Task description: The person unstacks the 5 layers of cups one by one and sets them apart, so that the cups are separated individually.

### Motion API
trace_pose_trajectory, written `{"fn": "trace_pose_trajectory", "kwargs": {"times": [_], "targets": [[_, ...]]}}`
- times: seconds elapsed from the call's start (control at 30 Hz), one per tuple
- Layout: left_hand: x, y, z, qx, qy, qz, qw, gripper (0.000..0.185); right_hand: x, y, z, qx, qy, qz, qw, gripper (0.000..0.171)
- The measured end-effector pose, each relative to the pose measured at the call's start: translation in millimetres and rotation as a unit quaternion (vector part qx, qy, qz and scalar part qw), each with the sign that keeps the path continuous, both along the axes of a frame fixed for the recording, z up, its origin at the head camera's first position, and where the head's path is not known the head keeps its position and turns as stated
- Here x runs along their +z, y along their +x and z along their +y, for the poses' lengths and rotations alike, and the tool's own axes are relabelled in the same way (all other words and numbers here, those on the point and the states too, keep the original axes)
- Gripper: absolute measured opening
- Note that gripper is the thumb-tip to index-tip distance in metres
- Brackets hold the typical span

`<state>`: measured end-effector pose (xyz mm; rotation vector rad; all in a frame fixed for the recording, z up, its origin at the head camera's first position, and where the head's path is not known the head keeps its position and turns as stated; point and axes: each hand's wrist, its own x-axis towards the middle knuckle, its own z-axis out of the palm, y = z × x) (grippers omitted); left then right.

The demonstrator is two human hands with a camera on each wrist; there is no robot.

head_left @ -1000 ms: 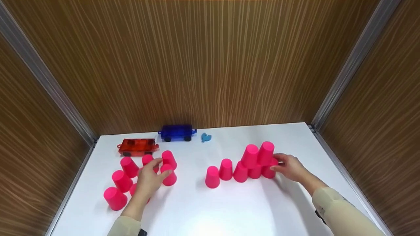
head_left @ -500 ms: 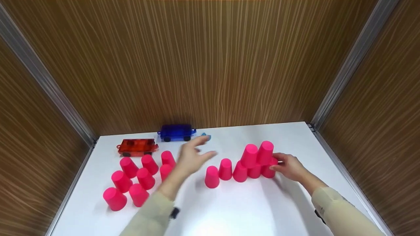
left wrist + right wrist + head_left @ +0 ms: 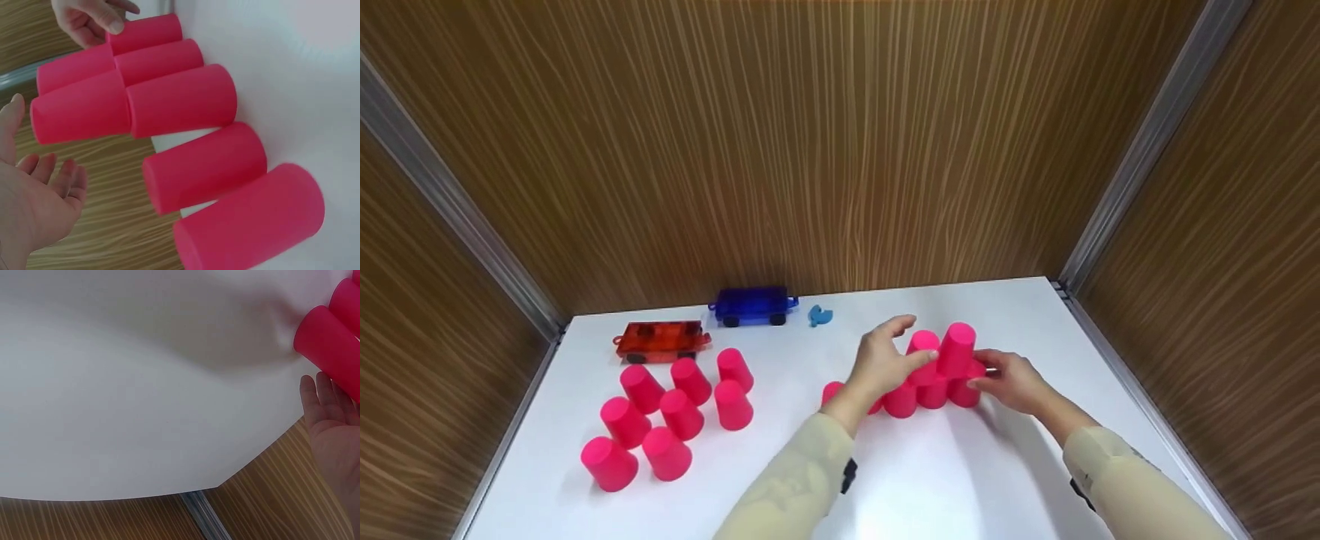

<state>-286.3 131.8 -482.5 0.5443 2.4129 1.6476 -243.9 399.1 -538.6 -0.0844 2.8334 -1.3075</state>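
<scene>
Upside-down pink cups stand as a small pyramid [image 3: 931, 375] on the white table [image 3: 945, 480], with two cups on a bottom row of several. My left hand [image 3: 898, 351] hovers open by the upper left cup [image 3: 922, 343]; the left wrist view shows its palm [image 3: 42, 191] spread and just apart from that cup [image 3: 79, 112]. My right hand [image 3: 991, 375] has its fingertips on the rightmost bottom cup [image 3: 962, 391]. In the right wrist view its fingers [image 3: 329, 410] lie straight beside the cups [image 3: 329, 343].
Several loose upside-down pink cups [image 3: 682, 412] stand at the left. Behind them sit a red toy car [image 3: 660, 341], a blue toy car [image 3: 751, 306] and a small blue piece [image 3: 819, 316]. Wooden walls close the table's back and sides.
My left hand left the loose cups on the left, swept right across the table and reached the pyramid's upper left cup. The right hand stayed at the right end.
</scene>
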Motion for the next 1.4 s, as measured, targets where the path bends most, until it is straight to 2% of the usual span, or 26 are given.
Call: {"fn": "trace_pose_trajectory", "kwargs": {"times": [0.27,0.4,0.53,0.73,0.97,1.17,1.4], "targets": [[-9.5,2.0,7.1,0.011,0.004,-0.010,0.9999,0.066,0.8,-1.4,-4.1,0.004,-0.005,-0.009,1.000,0.053],[-10.4,5.3,4.8,0.023,0.012,-0.016,0.9995,0.063,0.5,-1.0,-4.9,0.005,-0.007,-0.007,1.000,0.053],[-6.2,12.5,-6.2,0.044,0.043,-0.004,0.9981,0.061,0.7,-1.0,-5.5,0.004,-0.008,-0.006,1.000,0.053],[4.5,24.5,-44.7,0.097,0.092,0.031,0.9905,0.058,2.7,-2.4,-2.3,0.000,-0.004,-0.009,1.000,0.053],[8.1,39.1,-105.2,0.189,0.111,0.023,0.9754,0.061,0.5,-2.1,0.1,0.006,-0.001,0.000,1.000,0.053],[-1.3,51.8,-149.0,0.254,0.088,0.026,0.9629,0.063,0.1,-0.9,1.0,0.001,0.000,-0.007,1.000,0.054],[-19.3,70.3,-191.1,0.283,0.100,0.028,0.9534,0.064,1.8,-0.1,-1.4,0.008,0.000,-0.003,1.000,0.054]]}}
